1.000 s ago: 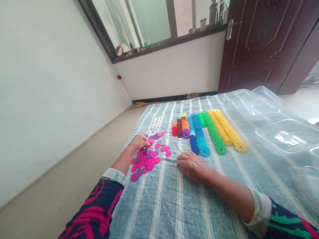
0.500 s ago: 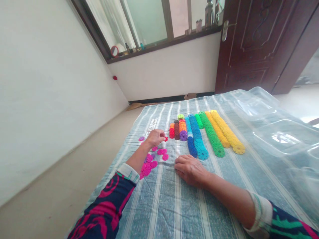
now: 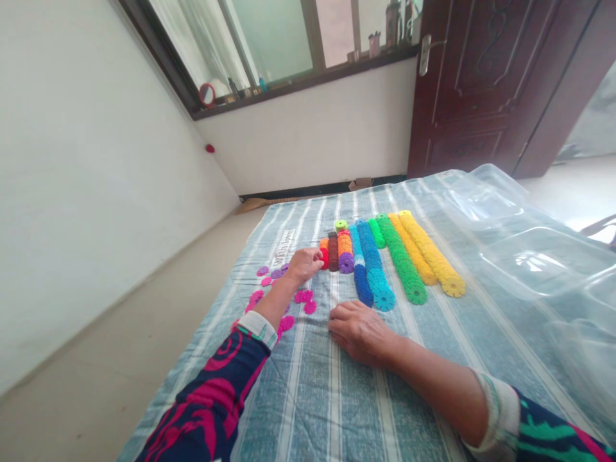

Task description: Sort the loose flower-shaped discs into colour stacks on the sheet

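Now my left hand [image 3: 305, 264] touches the near end of the short red-and-orange row of notched discs [image 3: 325, 260], though I cannot tell whether it grips one. My right hand [image 3: 362, 333] rests, fingers curled in, on the striped cloth [image 3: 315, 401] near the dark-blue discs [image 3: 362, 286].

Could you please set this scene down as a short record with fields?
Left hand: fingertips at the red discs; whether it grips one is unclear
Right hand: half-curled on the striped cloth, near the dark blue discs
Loose pieces: pink discs and purple discs, scattered around the left arm
Long rows: yellow row, green row
Containers: clear plastic containers, picture's right side
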{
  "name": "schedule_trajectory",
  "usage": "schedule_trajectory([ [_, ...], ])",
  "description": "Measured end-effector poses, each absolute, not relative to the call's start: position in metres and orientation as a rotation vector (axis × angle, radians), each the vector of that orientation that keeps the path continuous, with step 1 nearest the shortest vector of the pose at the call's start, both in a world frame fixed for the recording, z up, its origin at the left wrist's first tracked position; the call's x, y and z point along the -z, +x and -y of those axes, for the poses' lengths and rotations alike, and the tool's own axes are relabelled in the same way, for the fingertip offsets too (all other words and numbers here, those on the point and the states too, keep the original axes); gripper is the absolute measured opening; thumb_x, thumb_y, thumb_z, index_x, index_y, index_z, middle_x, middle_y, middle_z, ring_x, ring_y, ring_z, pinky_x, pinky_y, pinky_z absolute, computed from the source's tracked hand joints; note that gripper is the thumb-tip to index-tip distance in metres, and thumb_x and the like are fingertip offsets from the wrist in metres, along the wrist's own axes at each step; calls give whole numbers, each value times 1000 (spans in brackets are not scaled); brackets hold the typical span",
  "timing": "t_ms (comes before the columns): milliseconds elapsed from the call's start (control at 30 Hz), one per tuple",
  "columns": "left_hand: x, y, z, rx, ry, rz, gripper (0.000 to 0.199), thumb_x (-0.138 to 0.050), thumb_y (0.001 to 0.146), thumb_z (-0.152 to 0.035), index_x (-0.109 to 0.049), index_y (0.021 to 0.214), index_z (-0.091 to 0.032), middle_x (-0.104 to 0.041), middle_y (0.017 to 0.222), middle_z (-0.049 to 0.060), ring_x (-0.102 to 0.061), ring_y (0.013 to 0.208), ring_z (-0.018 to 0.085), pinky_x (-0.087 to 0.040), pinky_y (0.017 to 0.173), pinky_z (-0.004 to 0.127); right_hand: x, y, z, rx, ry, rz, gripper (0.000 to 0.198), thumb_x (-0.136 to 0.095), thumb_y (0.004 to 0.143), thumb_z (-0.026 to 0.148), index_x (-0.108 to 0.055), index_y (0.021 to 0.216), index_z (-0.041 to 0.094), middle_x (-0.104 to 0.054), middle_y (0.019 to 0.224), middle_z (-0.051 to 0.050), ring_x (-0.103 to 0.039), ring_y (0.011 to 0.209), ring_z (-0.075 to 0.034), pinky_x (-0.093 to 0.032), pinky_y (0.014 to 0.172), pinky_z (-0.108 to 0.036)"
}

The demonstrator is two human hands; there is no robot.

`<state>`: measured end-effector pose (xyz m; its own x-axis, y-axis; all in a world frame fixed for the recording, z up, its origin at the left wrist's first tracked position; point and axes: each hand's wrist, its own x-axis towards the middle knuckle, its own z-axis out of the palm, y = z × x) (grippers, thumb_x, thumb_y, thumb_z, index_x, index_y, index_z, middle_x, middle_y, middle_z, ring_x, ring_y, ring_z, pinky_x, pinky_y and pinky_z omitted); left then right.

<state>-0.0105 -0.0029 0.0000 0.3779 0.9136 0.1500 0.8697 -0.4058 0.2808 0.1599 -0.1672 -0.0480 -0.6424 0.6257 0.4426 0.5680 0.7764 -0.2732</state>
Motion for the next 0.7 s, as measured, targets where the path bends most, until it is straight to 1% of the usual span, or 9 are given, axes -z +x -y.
schedule_trajectory([
  [133,-2,-7,7,-414,2479,-1733,12,-62,72,-23,-68,79,-16,-63,69,1,-57,67,15,-39,66,26,47,160,167,-149,-898,2448,18,-55,94,20,-56,76,19,-62,84,-2,-52,82,-16,-35,73,-32],
  [267,2,-3,9,-407,2448,-1784,13,-66,72,-29,-66,78,-17,-64,71,2,-59,70,17,-39,67,27,46,160,168,-135,-904,2449,19,-53,94,20,-56,76,19,-62,84,-2,-52,82,-16,-35,73,-32],
  [467,7,1,7,-431,2384,-1823,9,-67,70,-26,-65,74,-18,-66,73,2,-61,72,18,-40,66,27,46,160,168,-144,-900,2442,17,-54,93,19,-57,76,19,-62,84,-3,-52,81,-16,-35,73,-31],
  [700,-4,-17,16,-472,2413,-1763,10,-61,72,-26,-63,67,-18,-63,65,0,-56,66,15,-39,64,26,47,160,168,-151,-901,2439,18,-55,93,20,-57,76,19,-62,84,-3,-52,81,-16,-35,73,-31],
])
